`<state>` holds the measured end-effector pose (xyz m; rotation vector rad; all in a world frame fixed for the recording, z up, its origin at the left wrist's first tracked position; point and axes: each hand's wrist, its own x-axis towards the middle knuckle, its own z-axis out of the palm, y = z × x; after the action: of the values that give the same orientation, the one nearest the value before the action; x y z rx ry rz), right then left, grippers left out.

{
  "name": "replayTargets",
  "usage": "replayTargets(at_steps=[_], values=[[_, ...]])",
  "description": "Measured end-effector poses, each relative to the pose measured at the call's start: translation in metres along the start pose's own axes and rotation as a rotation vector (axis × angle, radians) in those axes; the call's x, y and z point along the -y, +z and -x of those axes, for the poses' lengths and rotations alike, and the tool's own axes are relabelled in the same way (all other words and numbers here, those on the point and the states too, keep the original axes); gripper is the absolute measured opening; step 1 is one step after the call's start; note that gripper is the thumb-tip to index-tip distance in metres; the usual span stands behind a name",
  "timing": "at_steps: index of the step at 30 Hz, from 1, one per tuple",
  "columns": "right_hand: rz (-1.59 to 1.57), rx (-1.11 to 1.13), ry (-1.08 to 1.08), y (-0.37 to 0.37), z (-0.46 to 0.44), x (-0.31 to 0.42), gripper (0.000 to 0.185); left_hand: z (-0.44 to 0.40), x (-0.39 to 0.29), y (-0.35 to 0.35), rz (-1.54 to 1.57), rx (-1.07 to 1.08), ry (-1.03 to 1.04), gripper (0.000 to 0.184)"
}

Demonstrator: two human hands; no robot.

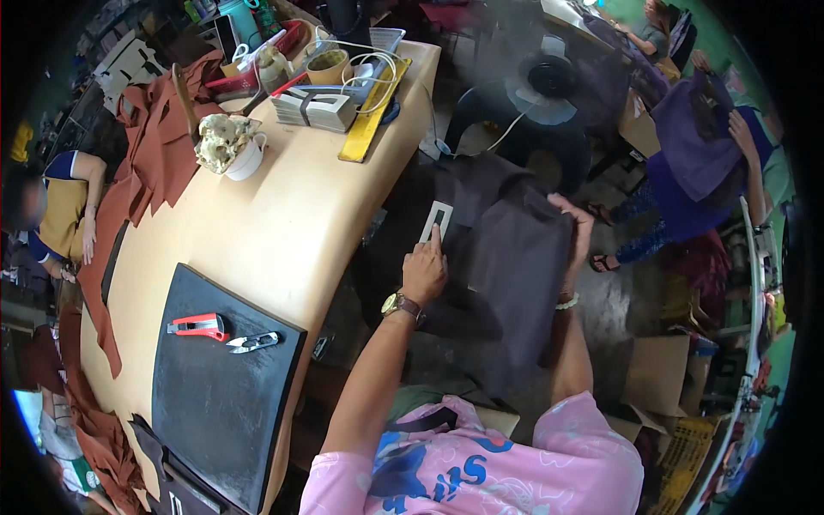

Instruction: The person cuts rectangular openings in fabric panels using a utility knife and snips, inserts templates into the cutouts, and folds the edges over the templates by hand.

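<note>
A dark brown cloth (506, 257) hangs spread out in front of my body, to the right of the table. On its upper left part lies a small pale rectangular card with a slot (439, 221). My left hand (425, 271) has its index finger stretched out onto this card, the other fingers curled beneath. At the cloth's upper right edge, my right hand (577, 225) grips the fabric, which partly hides the fingers.
On the table (283, 215), a black cutting mat (232, 403) bears a red box cutter (199, 326) and thread snips (254, 342). A bundle of pale cards (316, 112), a yellow ruler (375, 112) and a white cup (246, 159) stand farther back. A fan (547, 77) and co-workers are nearby.
</note>
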<state>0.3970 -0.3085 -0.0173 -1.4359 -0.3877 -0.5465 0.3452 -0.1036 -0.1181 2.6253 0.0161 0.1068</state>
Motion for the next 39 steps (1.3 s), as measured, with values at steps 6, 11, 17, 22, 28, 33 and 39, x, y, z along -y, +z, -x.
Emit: replayTargets(at_steps=[6, 11, 17, 22, 28, 33, 39], values=[[0.413, 0.203, -0.632, 0.018, -0.022, 0.069, 0.012, -0.005, 0.002, -0.019, 0.553, 0.133, -0.244, 0.062], [0.616, 0.746, -0.639, 0.063, 0.012, 0.099, 0.012, 0.052, -0.017, -0.103, 1.570, 0.125, -0.116, 0.070], [0.332, 0.951, -0.562, 0.127, 0.056, 0.114, 0.012, 0.177, -0.026, -0.207, 1.230, 0.130, -0.209, 0.094], [0.133, 1.004, -0.572, 0.189, 0.104, 0.134, 0.006, 0.288, -0.016, -0.231, 0.766, -0.262, -0.204, 0.140], [-0.076, 1.058, -0.232, 0.231, 0.169, 0.181, 0.005, 0.344, -0.023, -0.192, 0.230, -0.789, -0.495, 0.097], [-0.301, 1.235, 0.086, 0.244, 0.195, 0.209, 0.012, 0.379, 0.009, -0.207, 0.620, -1.300, -0.714, 0.014], [-0.342, 1.508, 0.235, 0.260, 0.206, 0.206, 0.022, 0.408, 0.038, -0.304, 0.220, -1.172, -0.636, 0.012]])
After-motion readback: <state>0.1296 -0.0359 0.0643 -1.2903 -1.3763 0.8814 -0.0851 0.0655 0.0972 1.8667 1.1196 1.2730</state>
